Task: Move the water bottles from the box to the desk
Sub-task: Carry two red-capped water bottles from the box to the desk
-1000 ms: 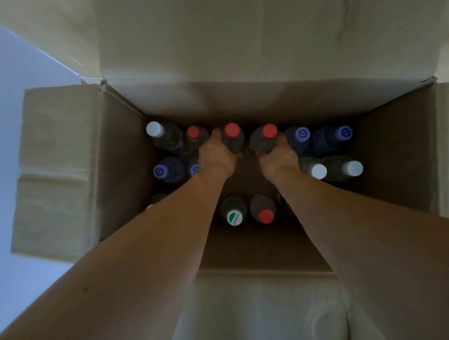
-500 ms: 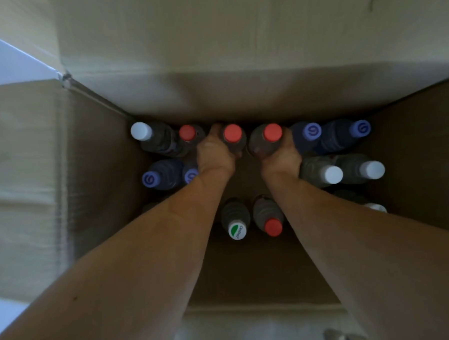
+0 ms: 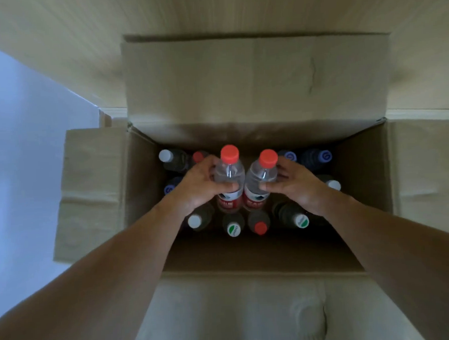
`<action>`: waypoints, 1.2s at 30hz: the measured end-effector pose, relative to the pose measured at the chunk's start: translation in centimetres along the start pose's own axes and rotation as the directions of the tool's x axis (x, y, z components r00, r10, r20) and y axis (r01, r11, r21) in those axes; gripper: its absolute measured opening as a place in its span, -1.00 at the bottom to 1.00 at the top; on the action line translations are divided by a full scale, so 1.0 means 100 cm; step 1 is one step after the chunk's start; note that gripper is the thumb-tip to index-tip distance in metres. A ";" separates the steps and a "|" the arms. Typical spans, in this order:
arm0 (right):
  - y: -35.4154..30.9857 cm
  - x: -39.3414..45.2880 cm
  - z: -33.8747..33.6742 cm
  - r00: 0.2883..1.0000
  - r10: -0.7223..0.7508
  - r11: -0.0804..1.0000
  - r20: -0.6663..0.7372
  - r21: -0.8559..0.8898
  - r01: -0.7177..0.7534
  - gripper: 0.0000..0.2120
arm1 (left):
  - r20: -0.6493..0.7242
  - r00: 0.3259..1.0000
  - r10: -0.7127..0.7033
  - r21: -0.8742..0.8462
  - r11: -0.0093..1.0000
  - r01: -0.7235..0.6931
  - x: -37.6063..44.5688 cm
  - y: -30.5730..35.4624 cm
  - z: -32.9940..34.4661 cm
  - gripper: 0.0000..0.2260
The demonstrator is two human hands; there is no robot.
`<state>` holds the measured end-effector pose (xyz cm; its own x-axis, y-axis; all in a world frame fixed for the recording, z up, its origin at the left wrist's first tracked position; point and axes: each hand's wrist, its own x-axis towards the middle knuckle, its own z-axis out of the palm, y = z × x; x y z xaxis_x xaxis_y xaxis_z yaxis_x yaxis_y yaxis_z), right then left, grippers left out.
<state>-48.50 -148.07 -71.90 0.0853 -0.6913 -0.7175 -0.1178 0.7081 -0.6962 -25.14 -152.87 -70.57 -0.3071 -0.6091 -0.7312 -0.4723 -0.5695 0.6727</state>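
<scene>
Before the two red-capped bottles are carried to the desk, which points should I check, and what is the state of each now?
1. Left hand grips left bottle: ok.
2. Right hand grips right bottle: ok.
3. Both caps on: ok.
4. Bottles lifted above the others in the box: ok.
5. Bottle bottoms clear of the box rim: cannot tell.
6. Free place on the desk: cannot tell, not in view.

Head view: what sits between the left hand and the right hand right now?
In the head view, two red-capped bottles stand side by side between them: the left hand grips one bottle, the right hand the other bottle.
</scene>
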 end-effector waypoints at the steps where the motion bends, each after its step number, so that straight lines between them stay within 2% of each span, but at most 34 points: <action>1: -0.006 -0.006 -0.003 1.000 0.007 1.000 0.030 0.024 -0.008 -0.51 | 0.021 1.000 -0.008 -0.039 0.999 0.008 -0.007 0.008 -0.002 -0.52; 6: -0.037 -0.037 -0.009 0.992 0.072 0.981 0.103 0.171 -0.089 -0.45 | 0.040 0.999 -0.035 -0.164 0.986 0.041 -0.039 0.046 0.001 -0.65; 11: -0.066 -0.068 -0.009 0.986 0.132 0.941 0.099 0.301 -0.156 -0.47 | 0.002 0.997 -0.082 -0.291 0.953 0.080 -0.064 0.074 0.015 -0.55; 19: -0.120 -0.133 -0.004 0.965 0.243 0.824 0.102 0.502 -0.261 -0.44 | 0.004 0.994 -0.111 -0.254 0.961 0.108 -0.117 0.125 0.022 -0.56; 25: -0.165 -0.191 -0.012 0.965 0.182 0.767 0.191 0.586 -0.261 -0.36 | 0.099 0.994 -0.048 -0.289 0.954 0.075 -0.170 0.173 0.017 -0.49; 28: -0.194 -0.222 -0.019 0.969 0.121 0.750 0.218 0.619 -0.233 -0.41 | 0.119 0.992 -0.038 -0.313 0.947 0.073 -0.200 0.210 0.015 -0.54; 31: -0.224 -0.252 -0.027 0.973 0.070 0.777 0.218 0.600 -0.190 -0.48 | 0.134 0.991 -0.006 -0.276 0.960 0.043 -0.228 0.250 0.010 -0.56; 36: -0.270 -0.298 -0.041 0.986 0.024 0.824 0.167 0.555 -0.114 -0.42 | 0.115 0.992 0.043 -0.182 0.983 -0.022 -0.266 0.309 0.007 -0.52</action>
<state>-51.91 -147.17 -31.66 0.2463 -0.6402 -0.7277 0.4425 0.7422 -0.5033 -32.13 -153.81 -30.40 -0.4200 -0.5656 -0.7097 -0.3077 -0.6469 0.6977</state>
